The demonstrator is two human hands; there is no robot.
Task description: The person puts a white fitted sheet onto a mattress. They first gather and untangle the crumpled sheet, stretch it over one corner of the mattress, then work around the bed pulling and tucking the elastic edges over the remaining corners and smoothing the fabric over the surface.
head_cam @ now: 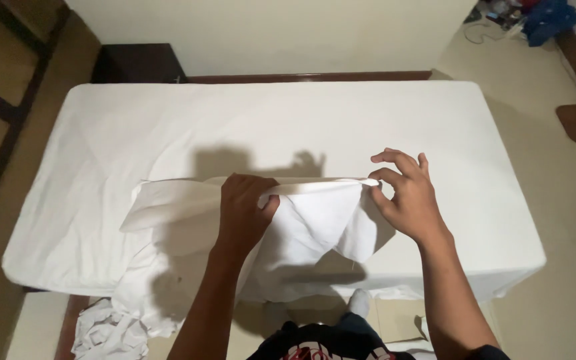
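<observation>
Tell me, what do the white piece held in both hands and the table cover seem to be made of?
White cloth piece: thin woven fabric, probably cotton, matte; it folds and sags softly between left hand and right hand. White table cover: similar matte fabric, faintly creased, draping over the edges.

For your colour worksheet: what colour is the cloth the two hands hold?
White, plain; the cloth shows best in the head view.
</observation>
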